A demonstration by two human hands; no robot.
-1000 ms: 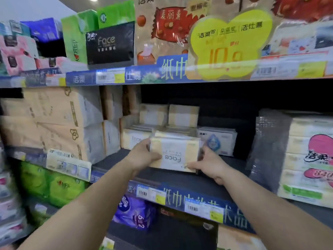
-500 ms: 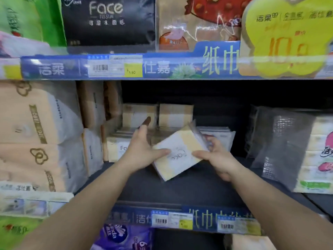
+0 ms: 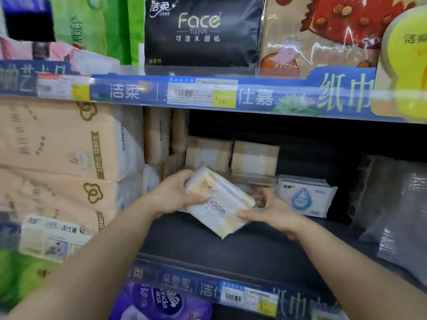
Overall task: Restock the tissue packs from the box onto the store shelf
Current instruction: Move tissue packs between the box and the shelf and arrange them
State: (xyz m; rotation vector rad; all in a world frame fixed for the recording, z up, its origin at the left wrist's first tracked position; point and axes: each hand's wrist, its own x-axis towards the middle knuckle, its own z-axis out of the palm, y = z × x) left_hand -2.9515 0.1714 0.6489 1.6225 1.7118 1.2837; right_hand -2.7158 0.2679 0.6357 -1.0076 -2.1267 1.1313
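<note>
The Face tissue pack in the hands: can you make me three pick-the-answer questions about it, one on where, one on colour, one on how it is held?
1. Where is the Face tissue pack?
A. above the dark middle shelf
B. on the top shelf
C. on the floor

2. What colours is it?
A. black
B. white and yellow
C. green

3. How is it held?
A. by the left hand and the right hand
B. by one hand
C. by nobody

Answers: 1 A, it hangs tilted over the shelf; 2 B, white middle, yellow ends; 3 A, a hand grips each side.
</note>
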